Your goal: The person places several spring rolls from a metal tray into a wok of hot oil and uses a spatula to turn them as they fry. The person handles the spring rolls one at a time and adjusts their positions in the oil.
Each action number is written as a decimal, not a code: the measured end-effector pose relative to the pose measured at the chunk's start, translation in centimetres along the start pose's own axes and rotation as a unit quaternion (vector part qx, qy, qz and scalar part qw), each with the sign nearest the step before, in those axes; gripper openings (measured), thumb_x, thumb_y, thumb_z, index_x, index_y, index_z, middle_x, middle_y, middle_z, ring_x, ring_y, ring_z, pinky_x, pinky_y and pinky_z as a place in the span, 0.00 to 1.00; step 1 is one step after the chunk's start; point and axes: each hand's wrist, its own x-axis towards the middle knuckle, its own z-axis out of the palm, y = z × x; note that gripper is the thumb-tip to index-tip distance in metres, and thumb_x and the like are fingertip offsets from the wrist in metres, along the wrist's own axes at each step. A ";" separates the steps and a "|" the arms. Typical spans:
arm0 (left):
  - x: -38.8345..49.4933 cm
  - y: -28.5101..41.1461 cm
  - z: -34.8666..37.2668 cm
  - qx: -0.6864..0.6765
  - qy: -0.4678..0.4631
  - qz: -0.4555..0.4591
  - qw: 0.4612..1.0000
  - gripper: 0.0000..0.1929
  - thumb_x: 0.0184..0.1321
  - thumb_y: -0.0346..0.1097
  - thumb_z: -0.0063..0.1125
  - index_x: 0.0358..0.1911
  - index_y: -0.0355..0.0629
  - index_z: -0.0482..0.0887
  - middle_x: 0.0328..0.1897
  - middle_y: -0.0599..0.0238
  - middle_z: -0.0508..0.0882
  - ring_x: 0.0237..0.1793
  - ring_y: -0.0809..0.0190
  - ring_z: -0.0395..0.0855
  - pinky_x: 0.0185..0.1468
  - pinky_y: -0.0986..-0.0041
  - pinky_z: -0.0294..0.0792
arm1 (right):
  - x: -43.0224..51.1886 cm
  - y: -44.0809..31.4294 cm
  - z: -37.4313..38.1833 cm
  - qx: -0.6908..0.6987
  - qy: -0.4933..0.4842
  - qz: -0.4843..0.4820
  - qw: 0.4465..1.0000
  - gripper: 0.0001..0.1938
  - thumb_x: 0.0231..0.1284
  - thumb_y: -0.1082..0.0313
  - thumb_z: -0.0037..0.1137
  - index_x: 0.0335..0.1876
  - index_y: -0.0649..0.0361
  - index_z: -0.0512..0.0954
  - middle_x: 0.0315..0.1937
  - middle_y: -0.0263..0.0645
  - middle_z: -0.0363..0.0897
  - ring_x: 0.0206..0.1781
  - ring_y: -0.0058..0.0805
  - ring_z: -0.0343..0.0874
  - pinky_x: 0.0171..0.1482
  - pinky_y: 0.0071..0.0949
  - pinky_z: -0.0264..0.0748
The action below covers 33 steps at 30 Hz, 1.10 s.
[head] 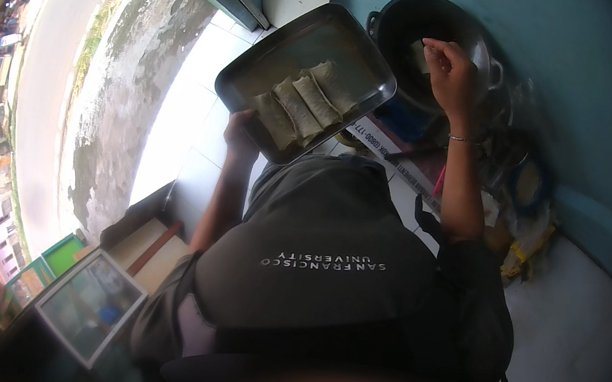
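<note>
My left hand (241, 129) grips the near left corner of a dark rectangular metal tray (303, 44), which is held tilted over my lap. Inside the tray, several pale wrapped rolls (309, 103) lie side by side near its lower edge. My right hand (447, 70) is raised over a large dark pot (413, 12) with side handles, its fingers bent and close together. Something pale lies in the pot, partly behind my fingers; I cannot tell what it is. Whether the fingertips pinch a small thing is not clear.
A teal wall (582, 101) rises beyond the pot. Clear plastic bags, a round blue-rimmed object (529, 181) and a yellow wrapper (524, 248) lie to the right. A printed banner (399, 157) lies on the white floor tiles. A framed glass panel (90, 307) stands lower left, near the open doorway.
</note>
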 end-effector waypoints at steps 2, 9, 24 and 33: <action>-0.8 -0.3 2.3 -0.027 -0.053 0.003 0.998 0.14 0.71 0.39 0.45 0.36 0.38 0.81 0.32 0.61 0.82 0.33 0.63 0.82 0.38 0.72 0.75 | -2.1 -4.2 0.6 0.016 -0.023 -0.005 1.000 0.08 0.67 0.70 0.61 0.48 0.59 0.86 0.34 0.34 0.82 0.31 0.21 0.78 0.34 0.22 0.73; -0.4 -0.4 6.1 0.025 -0.144 -0.068 0.987 0.11 0.66 0.40 0.51 0.41 0.39 0.79 0.31 0.61 0.80 0.31 0.60 0.82 0.36 0.68 0.77 | -6.3 -10.2 2.3 -0.044 -0.067 -0.065 0.995 0.16 0.65 0.77 0.55 0.57 0.62 0.81 0.52 0.43 0.84 0.48 0.41 0.86 0.51 0.35 0.82; 4.8 -2.0 8.8 0.123 -0.446 -0.162 0.871 0.22 0.66 0.41 0.51 0.61 0.39 0.77 0.55 0.59 0.83 0.57 0.58 0.81 0.62 0.65 0.72 | -9.7 -9.0 -0.1 -0.076 -0.088 0.111 0.987 0.17 0.63 0.67 0.62 0.58 0.56 0.81 0.47 0.44 0.83 0.49 0.44 0.85 0.52 0.37 0.82; 4.8 -0.5 11.8 0.160 -0.484 -0.168 0.844 0.25 0.64 0.39 0.50 0.62 0.32 0.75 0.57 0.53 0.83 0.57 0.57 0.82 0.63 0.65 0.72 | -11.8 -10.5 -2.6 -0.035 -0.038 0.205 0.977 0.24 0.54 0.71 0.72 0.59 0.62 0.81 0.49 0.41 0.85 0.52 0.32 0.86 0.56 0.30 0.81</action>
